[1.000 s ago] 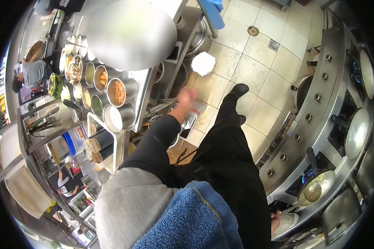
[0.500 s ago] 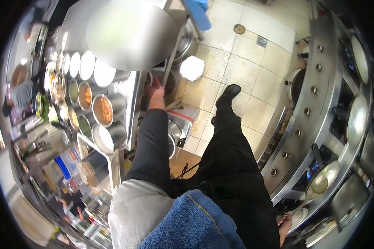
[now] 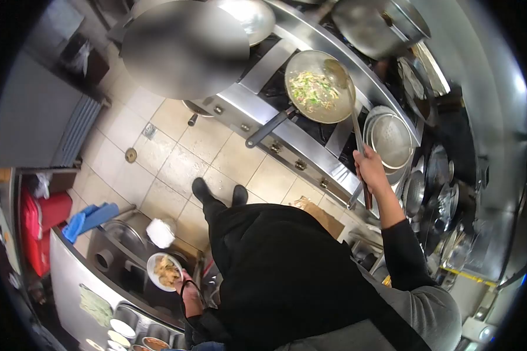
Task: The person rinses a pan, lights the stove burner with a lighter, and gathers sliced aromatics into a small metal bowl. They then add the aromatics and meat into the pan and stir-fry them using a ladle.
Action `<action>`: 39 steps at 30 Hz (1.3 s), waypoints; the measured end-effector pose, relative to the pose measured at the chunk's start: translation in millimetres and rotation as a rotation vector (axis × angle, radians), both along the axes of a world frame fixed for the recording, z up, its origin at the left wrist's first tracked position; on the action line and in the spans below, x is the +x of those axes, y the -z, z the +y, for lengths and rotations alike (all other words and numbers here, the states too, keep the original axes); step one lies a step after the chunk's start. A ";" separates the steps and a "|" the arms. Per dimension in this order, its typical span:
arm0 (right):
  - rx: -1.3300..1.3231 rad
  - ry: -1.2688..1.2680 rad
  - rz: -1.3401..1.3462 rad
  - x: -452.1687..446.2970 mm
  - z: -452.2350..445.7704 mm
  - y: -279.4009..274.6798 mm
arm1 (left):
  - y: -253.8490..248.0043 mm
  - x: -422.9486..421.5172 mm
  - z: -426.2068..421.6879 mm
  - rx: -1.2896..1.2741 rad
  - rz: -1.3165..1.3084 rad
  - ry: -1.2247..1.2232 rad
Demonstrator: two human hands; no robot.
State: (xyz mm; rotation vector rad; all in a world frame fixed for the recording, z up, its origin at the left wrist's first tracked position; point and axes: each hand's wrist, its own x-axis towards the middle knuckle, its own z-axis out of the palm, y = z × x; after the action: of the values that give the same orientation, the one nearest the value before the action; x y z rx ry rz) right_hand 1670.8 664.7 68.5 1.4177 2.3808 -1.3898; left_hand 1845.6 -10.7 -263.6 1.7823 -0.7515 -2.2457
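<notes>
My right hand (image 3: 372, 168) is closed round the handle of a long metal ladle (image 3: 358, 120). The ladle's bowl lies in a frying pan (image 3: 307, 61) on the stove, beside a chopped green and pale food mix (image 3: 314, 91). Low on the left, my left hand (image 3: 187, 288) grips the rim of a small white bowl (image 3: 152, 270) with golden-brown pieces (image 3: 167, 271) in it. The pan's dark handle (image 3: 267, 128) points down-left over the stove's front edge, and neither hand touches it.
Round strainers (image 3: 390, 140) sit right of the pan, with a large pot (image 3: 380, 26) behind. A metal counter (image 3: 79, 278) with food containers stands lower left, near a blue cloth (image 3: 91, 220). A floor drain (image 3: 150, 131) lies in the tiles. A blurred patch hides the upper left.
The view has swung round from the food counter to the stove. My left hand, earlier without the bowl, now holds it. My right hand still grips the ladle and is now fully in view.
</notes>
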 end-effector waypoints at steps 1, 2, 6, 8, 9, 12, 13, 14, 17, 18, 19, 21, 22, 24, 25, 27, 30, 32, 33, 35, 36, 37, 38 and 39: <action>0.033 -0.026 0.032 -2.8 5.2 -0.1 | -22.3 -22.2 14.6 -0.011 0.045 0.125; 0.023 -0.001 0.053 -5.8 4.9 1.3 | -56.5 -52.7 35.0 0.034 0.179 0.190; 0.476 -0.283 0.022 -14.1 11.9 26.8 | -81.8 -151.3 48.5 0.033 0.033 0.495; 0.510 -0.285 0.034 -7.0 6.3 24.2 | -139.3 -211.7 81.9 -0.040 0.016 0.710; 0.474 -0.307 0.044 1.4 2.3 22.1 | -161.4 -238.1 95.3 -0.030 0.082 0.822; 0.446 -0.303 0.080 28.3 -16.7 6.3 | -224.5 -307.1 154.3 -0.099 0.361 1.048; 0.455 -0.285 0.103 36.7 -25.6 3.2 | -245.4 -330.0 176.3 -0.080 0.414 1.135; 0.450 -0.275 0.100 45.1 -36.0 3.4 | -251.7 -351.8 191.6 -0.073 0.447 1.256; 0.381 -0.194 0.213 55.8 -64.3 11.7 | -294.0 -406.6 259.2 -0.114 0.509 1.504; 0.327 -0.187 0.175 54.4 -68.9 19.1 | -297.9 -423.6 280.9 -0.073 0.556 1.523; 0.270 -0.180 0.135 51.7 -73.9 23.7 | -300.2 -440.9 298.8 -0.029 0.598 1.544; 0.278 -0.089 0.039 32.9 -74.9 29.8 | -299.6 -475.9 331.5 -0.033 0.615 1.664; 0.321 -0.021 0.092 25.1 -70.3 39.5 | -299.2 -491.2 348.8 -0.039 0.628 1.757; 0.362 0.094 0.157 8.2 -67.4 42.8 | -302.4 -516.3 385.9 -0.075 0.610 1.880; 0.354 0.114 0.151 0.1 -66.8 47.8 | -298.5 -529.1 402.5 -0.042 0.617 1.907; 0.337 0.112 0.219 -12.8 -70.0 56.2 | -299.8 -541.2 434.2 -0.058 0.653 1.904; 0.335 0.113 0.167 -14.7 -91.5 33.7 | -308.9 -556.7 469.5 -0.068 0.552 1.963; 0.383 0.130 0.167 -13.7 -116.0 26.0 | -305.1 -567.2 483.7 -0.095 0.563 1.994; 0.382 0.136 0.161 -13.3 -119.7 29.8 | -303.5 -571.0 489.3 -0.130 0.580 2.016; 0.237 0.174 0.074 -13.3 -122.5 42.1 | -301.2 -574.4 504.0 -0.136 0.596 2.065; 0.290 0.161 0.037 -13.1 -121.9 44.7 | -301.6 -575.3 511.4 -0.151 0.617 2.101; 0.292 0.159 0.050 -12.3 -120.5 45.2 | -302.9 -578.3 517.5 -0.174 0.640 2.131; 0.286 0.223 0.095 -12.0 -119.9 40.0 | -311.7 -574.5 525.0 -0.210 0.692 2.125; 0.274 0.292 0.137 -10.4 -122.1 33.8 | -316.6 -572.6 536.4 -0.308 0.678 2.149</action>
State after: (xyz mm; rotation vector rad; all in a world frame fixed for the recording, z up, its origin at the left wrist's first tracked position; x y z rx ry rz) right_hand 1660.4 542.6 34.8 1.8601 2.6185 -1.2891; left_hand 1272.9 525.8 53.1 -0.8377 -3.2061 -2.4412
